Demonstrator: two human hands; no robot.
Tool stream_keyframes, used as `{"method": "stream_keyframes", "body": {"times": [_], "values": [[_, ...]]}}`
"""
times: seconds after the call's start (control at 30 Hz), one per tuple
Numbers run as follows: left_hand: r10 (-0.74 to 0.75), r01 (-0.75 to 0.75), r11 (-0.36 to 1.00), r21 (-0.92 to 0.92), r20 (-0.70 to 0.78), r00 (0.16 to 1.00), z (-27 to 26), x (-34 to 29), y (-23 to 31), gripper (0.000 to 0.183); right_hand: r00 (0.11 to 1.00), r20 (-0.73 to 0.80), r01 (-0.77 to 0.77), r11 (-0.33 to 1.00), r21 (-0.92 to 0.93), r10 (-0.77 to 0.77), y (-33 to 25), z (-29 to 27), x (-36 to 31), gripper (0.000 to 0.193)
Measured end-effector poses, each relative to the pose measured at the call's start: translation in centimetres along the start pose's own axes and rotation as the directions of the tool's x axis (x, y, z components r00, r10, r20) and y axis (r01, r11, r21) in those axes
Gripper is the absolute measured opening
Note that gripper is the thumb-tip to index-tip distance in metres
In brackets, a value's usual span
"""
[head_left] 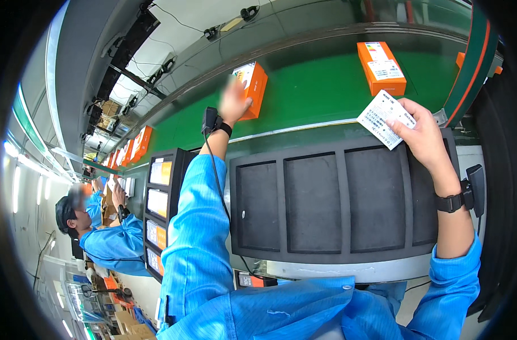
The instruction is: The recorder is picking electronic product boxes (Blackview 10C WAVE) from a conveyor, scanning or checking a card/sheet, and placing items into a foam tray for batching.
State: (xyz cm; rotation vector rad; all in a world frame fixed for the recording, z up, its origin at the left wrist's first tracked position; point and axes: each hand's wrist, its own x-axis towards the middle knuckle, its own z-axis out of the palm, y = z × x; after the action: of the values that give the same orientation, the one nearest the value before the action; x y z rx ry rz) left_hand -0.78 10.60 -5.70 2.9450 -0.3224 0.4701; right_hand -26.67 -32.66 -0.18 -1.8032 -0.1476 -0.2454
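Note:
My left hand (234, 102) reaches over the green conveyor belt and grips an orange box (257, 89) by its left side, thumb toward me. Its fingertips are smeared by motion. A flat white card (377, 118) with black print and barcodes is pinched between the thumb and fingers of my right hand (418, 127). The card is tilted above the far right edge of a black compartment tray (344, 198). On the belt beyond it lies another orange box (390, 85) with white labels on top.
The green belt (321, 85) runs across the far side. More orange boxes (141, 143) stand along it at the left. A second black tray (179, 164) with boxes in its compartments stands left of my arm. A co-worker in blue (114, 243) works farther left. A green post (468, 68) rises at right.

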Motion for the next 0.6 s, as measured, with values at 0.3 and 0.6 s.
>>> {"method": "stream_keyframes", "body": {"times": [0.3, 0.6], "values": [[0.003, -0.004, 1.000, 0.023, 0.068, 0.998, 1.1, -0.4, 4.1, 0.072, 0.998, 0.050, -0.026, 0.999, -0.024, 0.027, 0.3, -0.4, 0.3, 0.019], [-0.167, 0.321, -0.509, -0.799, 0.457, 0.873, -1.5, -0.9, 0.0, 0.038, 0.994, 0.087, -0.055, 0.996, -0.072, 0.061, 0.8, -0.4, 0.3, 0.016]]}}
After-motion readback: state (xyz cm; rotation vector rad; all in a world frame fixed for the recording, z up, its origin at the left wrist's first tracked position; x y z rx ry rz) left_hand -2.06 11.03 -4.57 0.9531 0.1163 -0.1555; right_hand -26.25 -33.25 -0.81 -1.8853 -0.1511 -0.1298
